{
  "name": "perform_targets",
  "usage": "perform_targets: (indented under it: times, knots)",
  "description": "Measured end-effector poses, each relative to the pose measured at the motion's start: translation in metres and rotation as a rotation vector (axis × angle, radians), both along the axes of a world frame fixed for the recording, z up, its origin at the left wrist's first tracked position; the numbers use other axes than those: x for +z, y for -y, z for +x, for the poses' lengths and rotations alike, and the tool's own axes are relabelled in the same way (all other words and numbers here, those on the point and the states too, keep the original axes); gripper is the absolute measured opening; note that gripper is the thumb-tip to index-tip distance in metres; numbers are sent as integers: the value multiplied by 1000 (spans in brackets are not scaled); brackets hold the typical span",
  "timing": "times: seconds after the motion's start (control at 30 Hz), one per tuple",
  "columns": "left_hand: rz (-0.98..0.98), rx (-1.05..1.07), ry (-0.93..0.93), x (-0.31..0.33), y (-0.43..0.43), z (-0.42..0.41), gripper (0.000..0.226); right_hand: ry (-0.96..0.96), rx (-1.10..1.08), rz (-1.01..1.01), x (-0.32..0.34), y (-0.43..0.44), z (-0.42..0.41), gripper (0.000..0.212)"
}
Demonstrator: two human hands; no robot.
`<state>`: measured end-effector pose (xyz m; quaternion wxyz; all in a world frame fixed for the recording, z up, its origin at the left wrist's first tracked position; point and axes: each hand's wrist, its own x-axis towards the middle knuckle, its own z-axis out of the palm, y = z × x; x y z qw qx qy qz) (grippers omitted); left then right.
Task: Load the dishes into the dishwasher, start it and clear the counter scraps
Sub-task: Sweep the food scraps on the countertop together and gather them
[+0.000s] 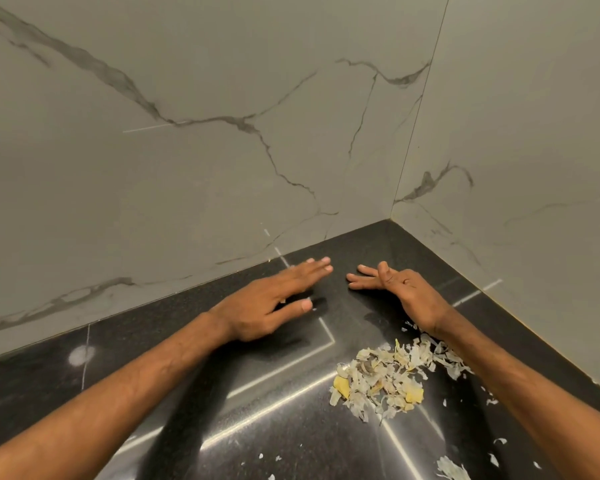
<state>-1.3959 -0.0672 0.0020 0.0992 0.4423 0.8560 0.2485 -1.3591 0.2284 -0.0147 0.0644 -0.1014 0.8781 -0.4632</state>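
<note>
A heap of pale peel scraps (pixel 392 375), whitish skins with a few yellow bits, lies on the black polished counter (pixel 187 341) between my forearms. My left hand (pixel 278 299) lies flat with straight fingers pointing toward the corner, beyond and left of the heap. My right hand (pixel 399 289) stands on its edge on the counter with fingers stretched left, just past the far side of the heap. Neither hand holds anything. No dishes or dishwasher are in sight.
Marble-look wall tiles (pixel 222 150) enclose the counter at the back and on the right, meeting in a corner (pixel 390 220). Loose scrap flakes (pixel 451 469) lie scattered nearer me at the lower right. Light strips reflect on the counter surface.
</note>
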Motion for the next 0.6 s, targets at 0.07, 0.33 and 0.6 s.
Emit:
perform_targets:
  times: [0.07, 0.33, 0.6]
  knots:
    - [-68, 33, -65, 4, 8, -22, 60, -3, 9, -10, -1, -2, 0, 65]
    - [-160, 36, -82, -13, 13, -45, 77, -10, -1, -41, -2, -5, -2, 66]
    - [74, -54, 57, -5, -38, 9, 65, -35, -38, -18, 0, -4, 0, 63]
